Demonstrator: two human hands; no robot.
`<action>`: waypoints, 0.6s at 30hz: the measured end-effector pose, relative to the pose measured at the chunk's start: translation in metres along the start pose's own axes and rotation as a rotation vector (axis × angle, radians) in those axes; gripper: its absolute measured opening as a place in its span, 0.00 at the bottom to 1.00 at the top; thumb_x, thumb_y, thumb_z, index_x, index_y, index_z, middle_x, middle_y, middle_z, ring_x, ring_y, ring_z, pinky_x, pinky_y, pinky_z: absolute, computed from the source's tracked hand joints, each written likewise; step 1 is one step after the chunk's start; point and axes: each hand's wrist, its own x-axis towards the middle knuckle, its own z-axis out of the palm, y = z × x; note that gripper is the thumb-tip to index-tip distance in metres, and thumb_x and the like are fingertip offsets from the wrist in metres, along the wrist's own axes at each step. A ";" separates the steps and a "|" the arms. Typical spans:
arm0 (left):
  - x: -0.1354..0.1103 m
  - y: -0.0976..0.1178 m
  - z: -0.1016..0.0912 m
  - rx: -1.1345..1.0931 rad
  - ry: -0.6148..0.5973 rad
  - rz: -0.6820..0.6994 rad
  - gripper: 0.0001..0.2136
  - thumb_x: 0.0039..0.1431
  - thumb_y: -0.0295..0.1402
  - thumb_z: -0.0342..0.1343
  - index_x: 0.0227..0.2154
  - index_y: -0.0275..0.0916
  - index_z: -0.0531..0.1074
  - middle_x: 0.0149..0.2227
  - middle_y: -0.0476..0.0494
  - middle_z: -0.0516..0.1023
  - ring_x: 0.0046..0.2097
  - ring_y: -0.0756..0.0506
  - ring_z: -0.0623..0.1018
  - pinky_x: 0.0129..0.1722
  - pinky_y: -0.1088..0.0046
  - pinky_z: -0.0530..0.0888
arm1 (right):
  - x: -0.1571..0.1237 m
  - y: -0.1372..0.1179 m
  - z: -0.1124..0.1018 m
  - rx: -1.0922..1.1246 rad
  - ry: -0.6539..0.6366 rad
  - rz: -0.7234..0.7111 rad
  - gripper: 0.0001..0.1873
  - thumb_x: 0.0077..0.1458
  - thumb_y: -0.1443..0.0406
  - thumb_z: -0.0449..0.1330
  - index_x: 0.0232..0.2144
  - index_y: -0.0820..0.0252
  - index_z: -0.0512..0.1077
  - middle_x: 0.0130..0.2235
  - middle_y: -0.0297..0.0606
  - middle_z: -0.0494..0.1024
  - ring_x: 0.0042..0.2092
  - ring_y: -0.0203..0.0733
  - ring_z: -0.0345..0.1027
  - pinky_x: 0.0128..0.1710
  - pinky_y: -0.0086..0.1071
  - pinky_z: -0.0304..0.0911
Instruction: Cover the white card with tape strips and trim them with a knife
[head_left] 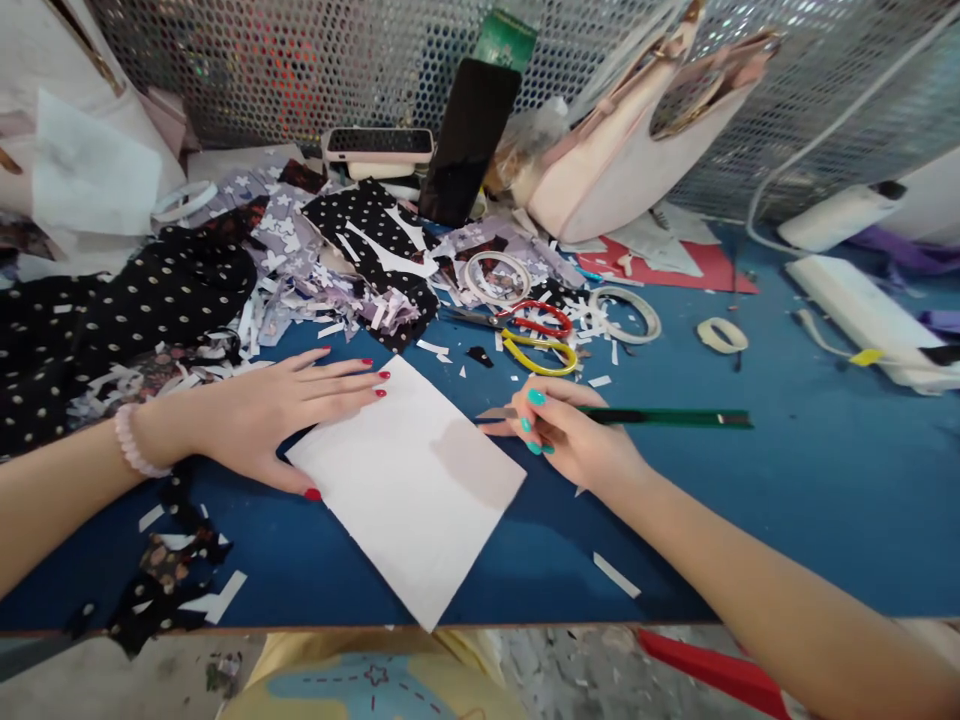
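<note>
A white sheet of paper (409, 480) lies turned cornerwise on the blue table near its front edge. My left hand (262, 420) rests flat with spread fingers at the sheet's upper left side, fingertips and thumb on it. Just right of the paper, my right hand (574, 435) is closed around a slim green-handled knife (675, 418). Its pointed, blade-like tip shows near the sheet's right side, and the handle sticks out to the right. Beyond the hands lie scissors (540, 337) with one red and one yellow handle loop.
Polka-dot and lilac fabric scraps (135, 290) with paper clippings cover the back left. Tape rolls (626, 315) lie behind my right hand. A dark phone (472, 140) leans upright near a pale handbag (630, 150). A white strip (616, 575) lies near the front edge.
</note>
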 end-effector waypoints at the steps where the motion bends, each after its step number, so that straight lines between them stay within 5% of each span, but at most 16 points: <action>1: 0.000 0.000 0.000 -0.001 0.007 0.000 0.48 0.67 0.54 0.62 0.78 0.41 0.43 0.76 0.27 0.58 0.77 0.26 0.56 0.77 0.42 0.46 | -0.001 0.000 -0.001 -0.014 -0.003 0.008 0.27 0.65 0.44 0.64 0.24 0.55 0.67 0.20 0.24 0.62 0.20 0.32 0.50 0.33 0.39 0.76; 7: 0.002 0.000 -0.003 0.001 0.056 0.014 0.36 0.71 0.46 0.59 0.75 0.37 0.55 0.74 0.28 0.63 0.77 0.27 0.54 0.76 0.43 0.53 | -0.009 0.005 -0.002 -0.148 -0.040 0.008 0.28 0.68 0.44 0.62 0.24 0.56 0.68 0.20 0.28 0.64 0.22 0.36 0.58 0.22 0.31 0.57; 18: 0.005 0.002 -0.003 0.047 0.061 0.055 0.27 0.71 0.41 0.57 0.69 0.39 0.66 0.71 0.30 0.68 0.74 0.28 0.61 0.73 0.45 0.62 | -0.016 -0.005 0.002 -0.318 -0.180 -0.108 0.25 0.74 0.50 0.56 0.26 0.57 0.70 0.24 0.31 0.71 0.25 0.35 0.61 0.27 0.32 0.57</action>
